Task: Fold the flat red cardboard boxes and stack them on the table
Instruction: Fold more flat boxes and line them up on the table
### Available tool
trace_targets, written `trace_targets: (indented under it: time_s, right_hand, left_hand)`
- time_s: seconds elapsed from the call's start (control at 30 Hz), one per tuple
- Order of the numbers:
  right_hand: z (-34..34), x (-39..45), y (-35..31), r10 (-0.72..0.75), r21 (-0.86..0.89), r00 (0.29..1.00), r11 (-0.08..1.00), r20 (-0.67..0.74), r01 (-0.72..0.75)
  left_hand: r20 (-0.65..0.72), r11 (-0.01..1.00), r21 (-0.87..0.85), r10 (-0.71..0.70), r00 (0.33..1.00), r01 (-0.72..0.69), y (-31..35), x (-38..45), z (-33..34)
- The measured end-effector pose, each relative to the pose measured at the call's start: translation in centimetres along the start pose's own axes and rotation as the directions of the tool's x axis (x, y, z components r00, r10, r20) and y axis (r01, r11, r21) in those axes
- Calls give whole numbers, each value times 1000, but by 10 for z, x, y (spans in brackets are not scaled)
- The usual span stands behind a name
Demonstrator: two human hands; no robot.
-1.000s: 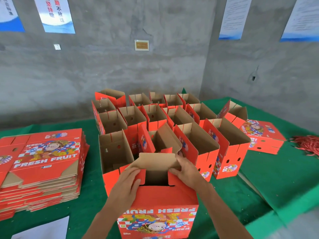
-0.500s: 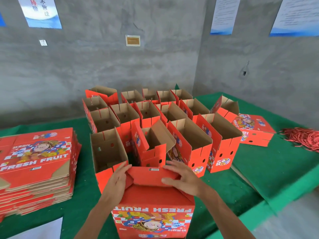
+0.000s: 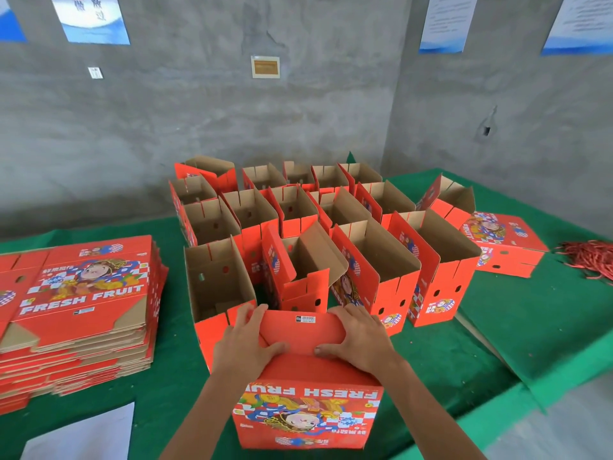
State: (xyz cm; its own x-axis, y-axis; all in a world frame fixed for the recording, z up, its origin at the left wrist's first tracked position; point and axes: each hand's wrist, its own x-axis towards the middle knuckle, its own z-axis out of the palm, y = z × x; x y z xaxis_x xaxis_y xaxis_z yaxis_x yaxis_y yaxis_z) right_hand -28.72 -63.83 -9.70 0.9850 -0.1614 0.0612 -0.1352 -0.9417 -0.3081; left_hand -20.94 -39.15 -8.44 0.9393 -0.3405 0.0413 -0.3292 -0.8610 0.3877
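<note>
Nearest the camera, at the front edge of the green table, a red box stands upside down, its "FRESH FRUIT" print inverted and facing the person, long axis running left to right. Both hands press on its upward-facing bottom flaps. Left hand lies flat on the left flap, fingers extended to the far edge, thumb pointing inward toward the centre. Right hand mirrors it on the right, fingers straight, thumb inward; neither hand grips anything. Between them shows a red flap with a small barcode label.

Just behind, touching or nearly touching the box, a block of folded boxes stands open-top in rows, brown insides showing, running back to the grey wall; these crowd the far side of the held box. Left of it sits a stack of flat boxes, print up. A white sheet lies at the lower left. Far right, one closed box rests on its side, and a pile of red strips lies beyond it. Posters hang on the wall.

Compared with half a second ago, the hands have moved inward over the flaps, which now lie flatter and closed; one second ago a brown flap was still raised.
</note>
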Motion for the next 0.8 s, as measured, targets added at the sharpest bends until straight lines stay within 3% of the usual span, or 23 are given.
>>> trace_targets:
  time_s: [0.13, 0.23, 0.3, 0.37, 0.43, 0.53, 0.67, 0.8]
  right_hand:
    - [-3, -2, -4, 74, 202, 993, 978, -90, -55]
    - [-8, -3, -3, 332, 546, 919, 820, -213, -169]
    - [-14, -3, 1, 519, 667, 851, 664, -85, -338]
    - [-15, -5, 10, 602, 667, 780, 512, 170, -541]
    - [-13, -15, 21, 554, 622, 711, 387, 433, -681]
    - [-2, -36, 34, 434, 474, 612, 391, 661, -789]
    - [6, -52, 36, 331, 389, 553, 447, 764, -805]
    - [10, -60, 35, 225, 543, 567, 160, 793, -824]
  left_hand:
    - [-15, 1000, -5, 10, 1000, -10, -2, -4, 3]
    - [-37, 1000, -31, 3, 999, -4, -8, -3, 3]
    - [-53, 998, -60, -17, 998, 14, -10, -2, 2]
    - [-58, 997, -76, -23, 998, 19, -13, -1, 3]
    - [-63, 996, -81, -28, 998, 23, -16, -2, 4]
    - [-73, 995, -90, -54, 996, 47, -21, -4, 1]
    - [-58, 996, -85, -37, 998, 32, -20, -9, 0]
    - [-68, 993, -106, -64, 996, 56, -13, -17, -4]
